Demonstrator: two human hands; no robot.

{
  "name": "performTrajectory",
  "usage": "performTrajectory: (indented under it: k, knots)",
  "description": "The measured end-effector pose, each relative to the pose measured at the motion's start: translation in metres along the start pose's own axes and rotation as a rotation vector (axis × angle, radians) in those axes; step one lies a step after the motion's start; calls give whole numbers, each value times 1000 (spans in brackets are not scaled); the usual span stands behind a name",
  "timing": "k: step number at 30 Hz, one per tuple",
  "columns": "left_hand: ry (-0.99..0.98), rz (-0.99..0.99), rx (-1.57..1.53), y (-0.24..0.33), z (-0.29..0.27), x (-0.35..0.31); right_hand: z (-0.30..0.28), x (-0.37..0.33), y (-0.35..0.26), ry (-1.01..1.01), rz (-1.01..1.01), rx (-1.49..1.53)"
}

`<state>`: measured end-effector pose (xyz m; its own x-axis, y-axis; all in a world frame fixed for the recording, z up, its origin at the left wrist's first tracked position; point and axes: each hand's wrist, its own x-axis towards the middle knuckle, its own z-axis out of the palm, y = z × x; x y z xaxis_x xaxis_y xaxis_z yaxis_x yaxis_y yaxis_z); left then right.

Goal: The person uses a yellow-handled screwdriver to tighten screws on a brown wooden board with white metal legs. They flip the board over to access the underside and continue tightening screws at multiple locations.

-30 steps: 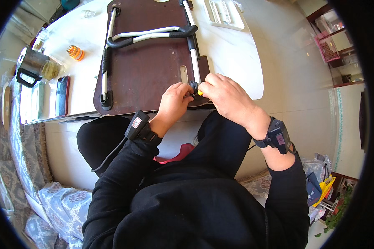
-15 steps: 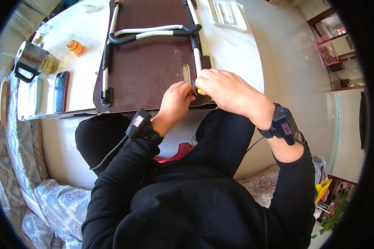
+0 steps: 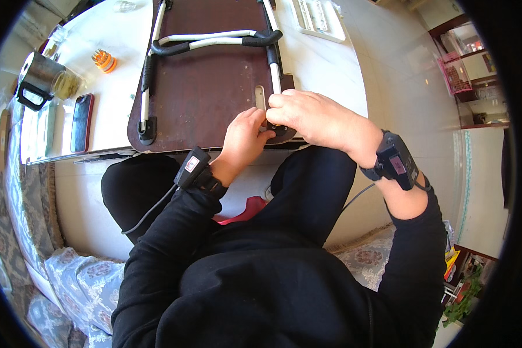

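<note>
A dark brown folding lap table [image 3: 206, 87] lies with its underside up, its white tubular legs [image 3: 275, 78] folded over it. At its near right corner, a black plastic leg bracket [image 3: 278, 131] partly shows beneath my hands. My right hand [image 3: 301, 113] is closed over the leg end by this bracket; whatever is in its fingers is hidden. Close beside it, my left hand [image 3: 246, 133] has its fingertips bent together at the bracket, and I cannot make out what they pinch. A matching bracket [image 3: 148, 132] sits at the near left corner.
On the white table [image 3: 113, 35] stand an orange screwdriver bit holder [image 3: 104, 61], a phone [image 3: 82, 123], a metal pot with a black handle [image 3: 37, 78] and a glass jar [image 3: 66, 84]. A white tray [image 3: 319, 23] lies at the far right. Below is something red [image 3: 246, 210].
My right hand has shifted slightly left, and the yellow piece seen at its fingers before is now out of sight. My left fingers have moved up a little, and more of the bracket shows.
</note>
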<state>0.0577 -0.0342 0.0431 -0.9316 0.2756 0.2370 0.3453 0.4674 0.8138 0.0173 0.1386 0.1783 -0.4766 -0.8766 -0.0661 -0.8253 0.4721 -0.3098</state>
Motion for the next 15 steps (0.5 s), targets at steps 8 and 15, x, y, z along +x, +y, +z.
performTrajectory:
  k: [8, 15]
  knots:
    - [-92, -131, -633, 1, 2, 13, -4, -6, -7, 81, 24, 27]
    - [-132, -181, -433, -3, -4, 22, -8, -12, -12, 15, 208, -7]
